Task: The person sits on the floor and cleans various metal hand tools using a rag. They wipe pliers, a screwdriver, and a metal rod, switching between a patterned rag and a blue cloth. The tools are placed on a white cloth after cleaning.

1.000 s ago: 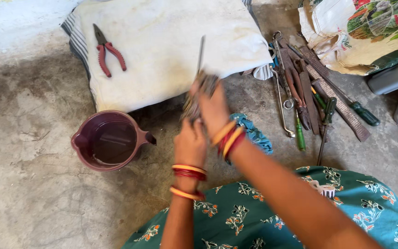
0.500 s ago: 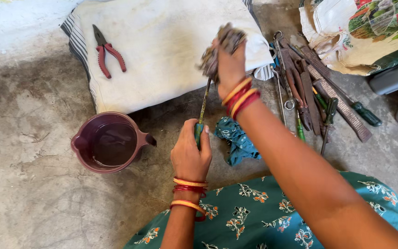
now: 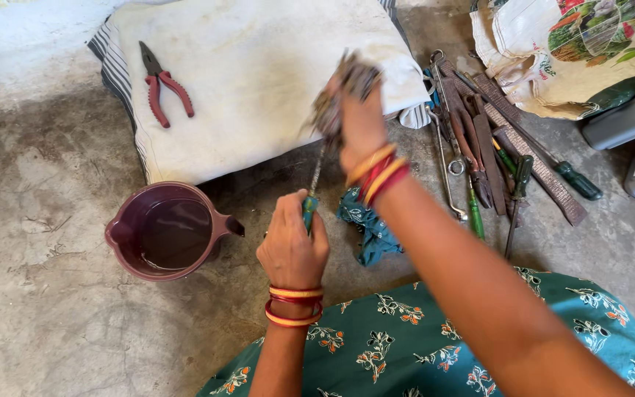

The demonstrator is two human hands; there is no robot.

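Currently left hand (image 3: 292, 248) had fingers clamped on a green-handled screwdriver (image 3: 310, 208), shaft pointing far. Right hand (image 3: 359, 125) had fingers clamped on a frayed dirty rag (image 3: 343, 88) wrapped round the shaft's tip. Maroon plastic jug (image 3: 167, 230) sat just left; red-handled pliers (image 3: 162, 89) lay on white cloth (image 3: 259, 66).

Red-handled pliers (image 3: 163, 87) lying on off-white cloth (image 3: 259, 66) with dark-striped edge. Maroon jug (image 3: 167, 231) sitting on grey floor (image 3: 31, 294). Screwdriver handle (image 3: 309, 209) showing green. Teal floral garment (image 3: 420, 353); red-yellow bangles (image 3: 293, 305). Rag (image 3: 343, 84) looking grey-brown, blurred.
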